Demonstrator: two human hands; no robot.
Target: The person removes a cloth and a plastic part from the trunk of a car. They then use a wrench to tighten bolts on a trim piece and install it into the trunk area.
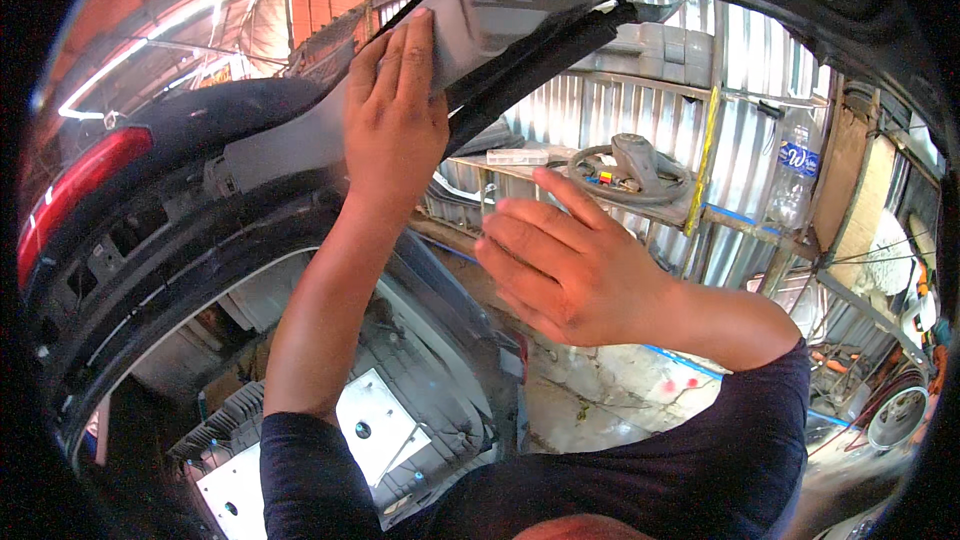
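Note:
My left hand (400, 120) lies flat against a grey plastic trim panel (465, 35) on the raised tailgate of a car. Its fingers are stretched out and point upward along the panel's edge. My right hand (565, 265) hangs in the air to the right of the car's rear opening, fingers extended and nothing in it. A black strut (540, 65) runs diagonally just right of my left hand. Further along the tailgate, to the left, the grey trim (285, 150) continues beside a dark rear window frame and a red tail light (85, 195).
Below my arms is the car's cargo area, with a white panel (375, 420) inside. A wooden shelf (660, 208) on the right bears a steering wheel (635, 155). A clear plastic bottle (795, 175) is by the corrugated wall; a wheel (900, 415) sits at far right.

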